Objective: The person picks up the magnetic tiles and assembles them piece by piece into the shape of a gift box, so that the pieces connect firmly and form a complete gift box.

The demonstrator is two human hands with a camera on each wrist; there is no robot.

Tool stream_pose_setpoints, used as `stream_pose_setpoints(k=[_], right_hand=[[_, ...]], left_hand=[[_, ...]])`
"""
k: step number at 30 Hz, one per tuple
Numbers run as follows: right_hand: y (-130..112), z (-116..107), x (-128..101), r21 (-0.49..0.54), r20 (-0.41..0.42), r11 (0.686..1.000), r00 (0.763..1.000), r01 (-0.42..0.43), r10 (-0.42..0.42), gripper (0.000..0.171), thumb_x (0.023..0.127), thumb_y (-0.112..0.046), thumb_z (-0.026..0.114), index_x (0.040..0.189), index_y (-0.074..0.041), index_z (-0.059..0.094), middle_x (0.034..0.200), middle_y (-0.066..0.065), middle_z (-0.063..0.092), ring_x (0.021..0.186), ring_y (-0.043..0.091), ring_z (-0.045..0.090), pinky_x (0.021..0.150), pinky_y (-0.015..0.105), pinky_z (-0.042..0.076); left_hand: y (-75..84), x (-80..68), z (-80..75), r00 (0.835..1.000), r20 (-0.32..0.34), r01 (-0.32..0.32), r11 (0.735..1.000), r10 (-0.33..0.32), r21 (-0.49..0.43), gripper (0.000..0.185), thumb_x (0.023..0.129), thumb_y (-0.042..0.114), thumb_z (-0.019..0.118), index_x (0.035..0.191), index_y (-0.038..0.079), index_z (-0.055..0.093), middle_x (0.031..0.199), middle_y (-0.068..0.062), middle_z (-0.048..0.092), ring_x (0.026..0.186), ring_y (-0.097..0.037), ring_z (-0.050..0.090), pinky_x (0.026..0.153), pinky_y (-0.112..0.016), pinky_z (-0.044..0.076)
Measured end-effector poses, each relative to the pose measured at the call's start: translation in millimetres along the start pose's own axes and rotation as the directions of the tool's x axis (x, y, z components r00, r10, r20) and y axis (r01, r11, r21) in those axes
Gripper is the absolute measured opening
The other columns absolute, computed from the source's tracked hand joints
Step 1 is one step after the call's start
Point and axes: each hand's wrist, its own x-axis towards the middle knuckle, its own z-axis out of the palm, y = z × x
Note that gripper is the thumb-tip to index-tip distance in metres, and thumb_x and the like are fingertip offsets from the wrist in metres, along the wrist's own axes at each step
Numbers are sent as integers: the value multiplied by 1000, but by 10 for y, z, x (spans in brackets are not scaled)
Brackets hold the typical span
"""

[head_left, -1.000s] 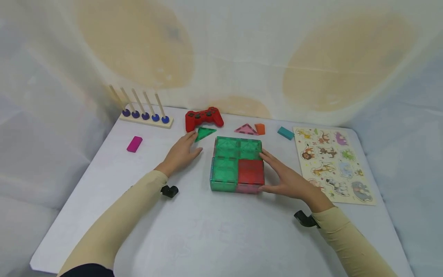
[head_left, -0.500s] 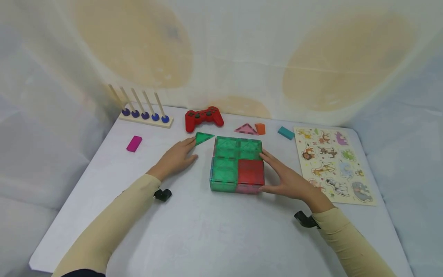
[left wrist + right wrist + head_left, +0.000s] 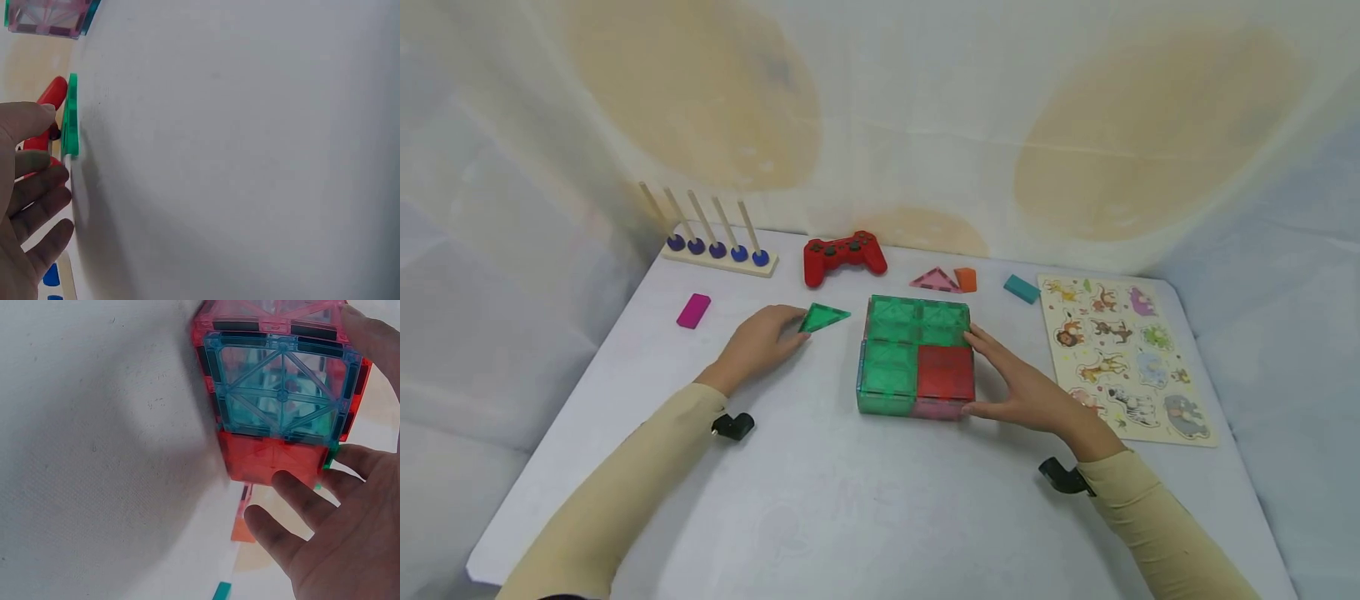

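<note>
My left hand point(image 3: 754, 343) is at the near left end of a green triangular magnetic tile point(image 3: 824, 317), with thumb and fingertips pinching its corner; the tile lies flat on the white table. In the left wrist view the thumb point(image 3: 31, 120) overlaps the controller close to that tile's edge. A low square block of translucent magnetic tiles point(image 3: 889, 365), mostly green on top with one red square, stands to the right. Against its right side rests my right hand point(image 3: 1026, 392), fingers spread and fairly straight. Blue and red side tiles point(image 3: 281, 394) show in the right wrist view.
Along the back lie a red game controller point(image 3: 844, 257), a pink triangular tile point(image 3: 936, 280), an orange block point(image 3: 966, 279) and a teal block point(image 3: 1022, 288). A peg stand point(image 3: 722, 260) and a magenta block point(image 3: 693, 311) are left; an animal puzzle board point(image 3: 1123, 358) is right.
My left hand has drawn the green triangular tile toward me and to the left, away from the controller, its fingers drawing in around the corner. The right hand and block stay put.
</note>
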Motion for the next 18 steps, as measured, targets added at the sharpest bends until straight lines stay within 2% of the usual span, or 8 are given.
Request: stream_pose_setpoints(k=[5, 10, 13, 18], right_hand=[[12, 15, 8, 5, 1, 1000, 1000, 3, -3, 106, 83, -50, 82, 164, -21, 19, 171, -1, 9, 155, 28, 16, 118, 60, 28], [5, 15, 12, 12, 8, 1000, 1000, 0, 0, 106, 84, -50, 81, 164, -21, 19, 171, -1, 8, 156, 27, 15, 118, 59, 28], [8, 13, 7, 9, 4, 1000, 1000, -1, 1, 106, 83, -50, 82, 164, -22, 19, 171, -2, 8, 155, 27, 15, 118, 59, 28], [28, 14, 2, -4, -6, 1000, 1000, 9, -9, 106, 83, -50, 82, 164, -21, 19, 171, -1, 9, 155, 28, 16, 118, 59, 28]], left_hand=[[18, 194, 38, 1000, -15, 26, 998, -26, 54, 66, 97, 41, 68, 150, 6, 49, 141, -18, 53, 129, -35, 49, 110, -54, 41], [27, 323, 90, 999, -22, 48, 996, -46, 82, 65, 94, 44, 72, 145, 6, 57, 132, -16, 53, 117, -32, 51, 102, -50, 44], [39, 353, 105, 998, -23, 56, 997, -55, 48, 62, 92, 42, 75, 142, 8, 60, 131, -15, 54, 117, -31, 51, 102, -50, 45], [64, 356, 113, 997, -10, 70, 992, -72, -103, 60, 92, 32, 78, 141, 9, 53, 127, -14, 59, 115, -31, 55, 102, -50, 48]])
